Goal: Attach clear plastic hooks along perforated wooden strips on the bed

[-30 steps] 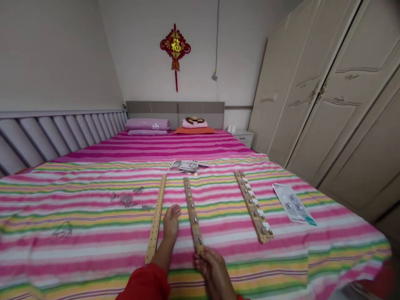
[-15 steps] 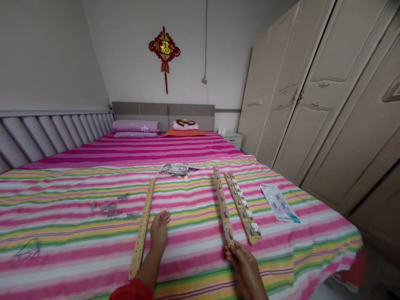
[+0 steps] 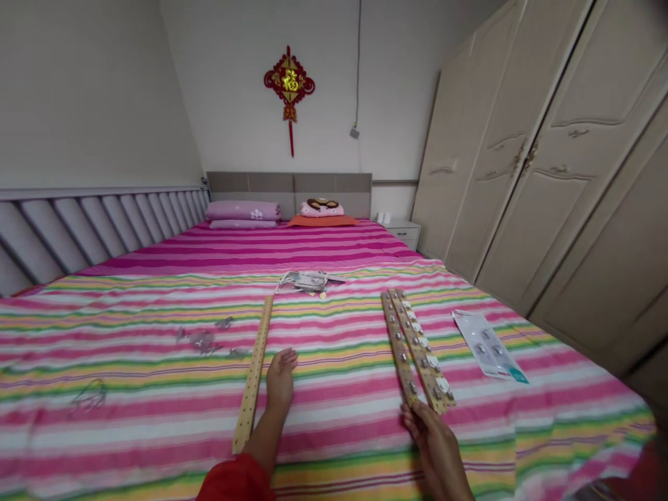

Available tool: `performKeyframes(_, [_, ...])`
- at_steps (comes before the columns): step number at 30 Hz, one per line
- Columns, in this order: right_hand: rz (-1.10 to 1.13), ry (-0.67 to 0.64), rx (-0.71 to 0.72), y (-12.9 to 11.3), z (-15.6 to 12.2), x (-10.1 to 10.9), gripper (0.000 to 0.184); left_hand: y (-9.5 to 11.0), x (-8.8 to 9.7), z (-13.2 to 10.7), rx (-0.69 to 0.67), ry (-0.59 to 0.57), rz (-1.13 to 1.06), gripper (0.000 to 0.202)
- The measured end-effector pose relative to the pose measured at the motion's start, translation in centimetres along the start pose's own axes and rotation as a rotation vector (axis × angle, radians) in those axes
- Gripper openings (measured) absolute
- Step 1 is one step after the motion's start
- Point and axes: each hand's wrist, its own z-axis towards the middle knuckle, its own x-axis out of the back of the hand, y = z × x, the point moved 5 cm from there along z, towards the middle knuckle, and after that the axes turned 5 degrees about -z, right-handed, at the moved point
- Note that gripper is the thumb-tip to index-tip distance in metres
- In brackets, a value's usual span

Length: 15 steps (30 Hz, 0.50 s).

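Right hand (image 3: 432, 433) pinches studded strip's (image 3: 397, 348) near end; strip runs straight away from it, touching second strip (image 3: 420, 346) on the right. Left hand (image 3: 282, 376) flat, open, empty on bed (image 3: 339, 431).

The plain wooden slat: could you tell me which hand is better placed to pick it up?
Left, probably: the left hand lies open beside the plain wooden slat; the right hand grips the end of a studded slat.

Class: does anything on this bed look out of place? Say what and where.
Small metal fittings lie scattered on the bedspread, left of the bare wooden strip. Crumpled packaging sits mid-bed. The two fitted strips by the right hand lie neatly together.
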Motion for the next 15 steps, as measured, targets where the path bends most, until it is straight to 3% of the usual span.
performKeyframes(4, [0.029,0.047,0.016,0.2,0.0,0.3,0.033,0.5,-0.3,-0.3,-0.001,0.025,0.004,0.022])
performKeyframes(9, [0.016,0.045,-0.003,0.5,-0.4,0.8,0.036,1.5,-0.3,-1.1,0.057,-0.06,0.152,0.016])
performKeyframes(12, [-0.003,0.068,-0.017,0.6,-0.7,1.4,0.038,3.7,0.9,-1.6,0.013,-0.127,0.262,0.02])
performKeyframes(15, [-0.023,0.088,-0.01,0.9,-1.0,1.7,0.037,7.3,3.4,-1.6,-0.191,-0.066,0.485,0.025])
